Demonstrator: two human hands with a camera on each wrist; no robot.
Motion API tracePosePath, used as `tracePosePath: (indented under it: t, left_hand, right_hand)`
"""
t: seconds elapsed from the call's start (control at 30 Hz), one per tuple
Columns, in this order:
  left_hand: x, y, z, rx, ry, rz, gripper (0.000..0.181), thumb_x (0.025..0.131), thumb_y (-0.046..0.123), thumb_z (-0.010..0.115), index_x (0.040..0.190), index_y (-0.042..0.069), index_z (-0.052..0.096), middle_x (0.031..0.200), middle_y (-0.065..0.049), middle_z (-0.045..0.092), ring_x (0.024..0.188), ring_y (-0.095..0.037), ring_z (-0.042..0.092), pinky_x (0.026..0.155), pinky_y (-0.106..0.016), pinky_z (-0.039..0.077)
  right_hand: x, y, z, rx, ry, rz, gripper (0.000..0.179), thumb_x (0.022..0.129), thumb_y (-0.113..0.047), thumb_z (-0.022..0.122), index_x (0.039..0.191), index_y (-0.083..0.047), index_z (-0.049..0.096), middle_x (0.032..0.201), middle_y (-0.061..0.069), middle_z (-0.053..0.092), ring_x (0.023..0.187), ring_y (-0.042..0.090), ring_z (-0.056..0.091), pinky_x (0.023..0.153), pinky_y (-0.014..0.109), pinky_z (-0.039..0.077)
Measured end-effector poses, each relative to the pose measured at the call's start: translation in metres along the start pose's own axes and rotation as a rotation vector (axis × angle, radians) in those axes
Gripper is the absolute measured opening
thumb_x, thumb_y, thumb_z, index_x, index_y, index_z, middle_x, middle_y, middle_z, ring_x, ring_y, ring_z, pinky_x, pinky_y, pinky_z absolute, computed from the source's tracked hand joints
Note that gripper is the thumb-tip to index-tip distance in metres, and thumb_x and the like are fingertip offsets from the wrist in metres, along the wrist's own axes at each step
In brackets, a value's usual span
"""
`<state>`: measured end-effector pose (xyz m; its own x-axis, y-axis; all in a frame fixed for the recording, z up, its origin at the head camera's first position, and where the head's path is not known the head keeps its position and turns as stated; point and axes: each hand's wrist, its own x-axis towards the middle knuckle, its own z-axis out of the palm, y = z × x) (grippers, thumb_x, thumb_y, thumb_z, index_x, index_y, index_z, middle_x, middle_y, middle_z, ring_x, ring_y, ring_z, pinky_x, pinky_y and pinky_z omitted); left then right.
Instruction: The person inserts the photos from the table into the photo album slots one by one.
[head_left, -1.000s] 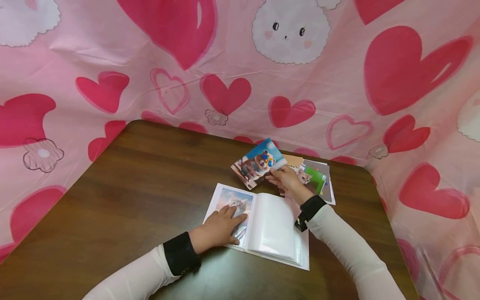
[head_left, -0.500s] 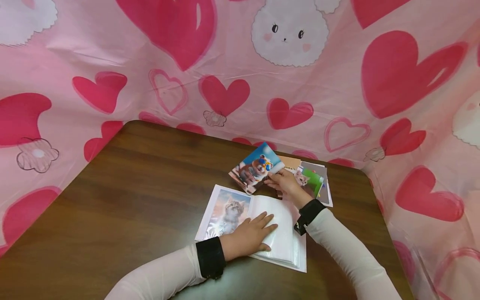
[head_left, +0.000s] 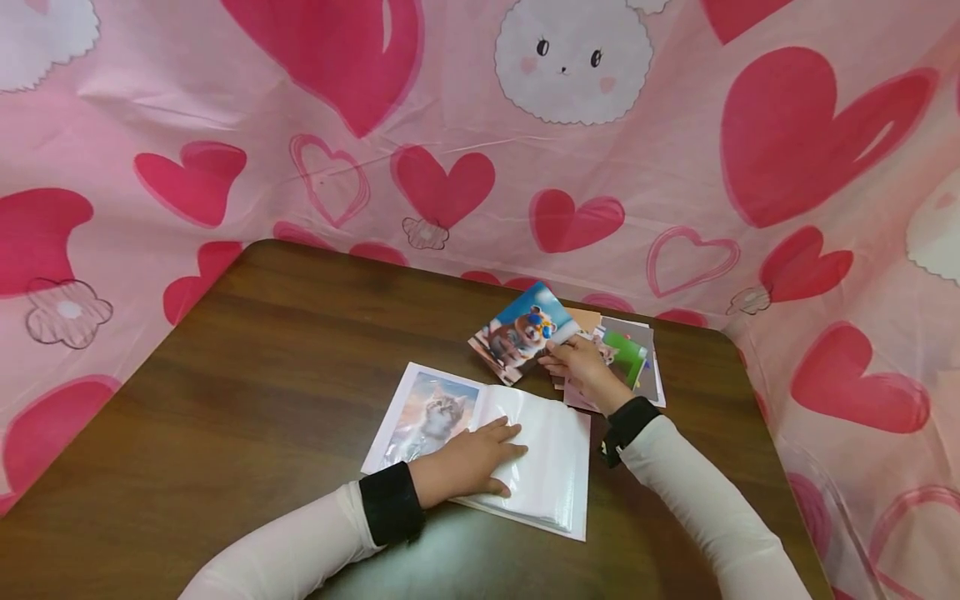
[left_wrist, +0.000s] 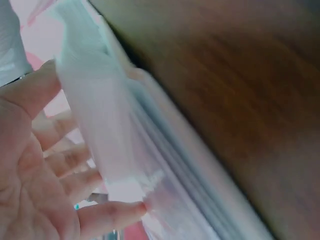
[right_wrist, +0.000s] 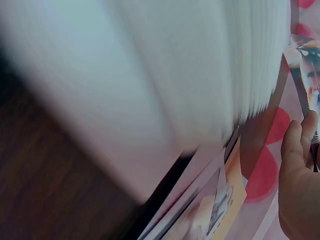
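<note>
An opened photo album [head_left: 551,467] lies on the table, a kitten picture [head_left: 435,412] in its left sleeve and a blank white sleeve page on the right. My left hand [head_left: 468,458] rests with spread fingers across the inner part of that right page; the left wrist view shows its fingers [left_wrist: 110,215] against the clear plastic. Beyond the album's top edge, my right hand [head_left: 581,362] pinches the lower right corner of a photo [head_left: 517,333] of a bear in sunglasses. In the right wrist view that photo [right_wrist: 311,75] shows only at the edge.
Several loose photos [head_left: 626,354] lie in an overlapping pile behind and right of the album, partly under my right hand. The brown wooden table [head_left: 300,333] stretches left. A pink heart-patterned cloth [head_left: 450,83] hangs along its back and right sides.
My left hand has moved off the kitten picture onto the right page, and the album has slid left. The right hand still holds the bear photo, in nearly the same place.
</note>
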<state>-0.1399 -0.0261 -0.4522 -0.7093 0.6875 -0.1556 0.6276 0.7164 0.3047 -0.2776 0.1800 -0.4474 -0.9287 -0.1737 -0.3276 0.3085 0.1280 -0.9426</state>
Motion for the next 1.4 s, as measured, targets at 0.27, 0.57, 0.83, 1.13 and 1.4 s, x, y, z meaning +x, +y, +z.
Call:
tracePosePath:
  t: [0.27,0.57,0.83,1.13,1.4]
  left_hand:
    - [-0.006,0.005,0.004,0.031,0.122,0.006,0.059,0.079,0.039,0.072,0.131,0.016,0.058,0.141,-0.009,0.049,0.132,-0.026,0.042,0.097,-0.047,0.043]
    - [-0.007,0.002,0.008,0.063,0.165,0.027,0.059,0.079,0.042,0.072,0.131,0.018,0.058,0.14,-0.009,0.05,0.13,-0.026,0.045,0.099,-0.041,0.042]
    - [-0.004,-0.002,0.008,0.046,0.158,0.039,0.061,0.079,0.043,0.071,0.133,0.017,0.057,0.142,-0.01,0.048,0.132,-0.027,0.043,0.101,-0.041,0.04]
    - [-0.006,-0.006,0.009,0.055,0.164,0.076,0.064,0.081,0.044,0.07,0.136,0.017,0.053,0.146,-0.012,0.042,0.134,-0.027,0.04,0.103,-0.038,0.038]
    - [-0.007,-0.011,0.008,-0.029,0.12,0.083,0.067,0.087,0.038,0.067,0.145,0.018,0.041,0.153,-0.014,0.028,0.14,-0.028,0.029,0.107,-0.038,0.035]
  right_hand:
    - [-0.014,-0.008,-0.013,-0.052,0.039,-0.022,0.032,0.1,-0.017,0.048,0.123,0.005,0.044,0.076,-0.004,0.068,0.076,0.009,0.069,0.061,0.022,0.048]
    - [-0.018,-0.008,-0.02,-0.061,0.091,-0.006,0.032,0.098,-0.015,0.051,0.121,0.007,0.045,0.068,-0.005,0.067,0.068,0.006,0.067,0.058,0.024,0.046]
    - [-0.018,-0.009,-0.024,-0.086,0.045,0.012,0.039,0.098,-0.01,0.049,0.128,0.013,0.04,0.078,-0.001,0.065,0.066,0.008,0.066,0.07,0.03,0.054]
    - [-0.019,-0.001,-0.024,-0.16,-0.142,0.074,0.025,0.099,-0.007,0.047,0.114,0.012,0.046,0.078,0.002,0.064,0.067,0.009,0.065,0.069,0.025,0.054]
    - [-0.018,0.001,-0.013,-0.354,-0.152,0.034,0.025,0.092,-0.016,0.062,0.098,0.009,0.063,0.072,0.0,0.065,0.065,0.012,0.06,0.063,0.029,0.051]
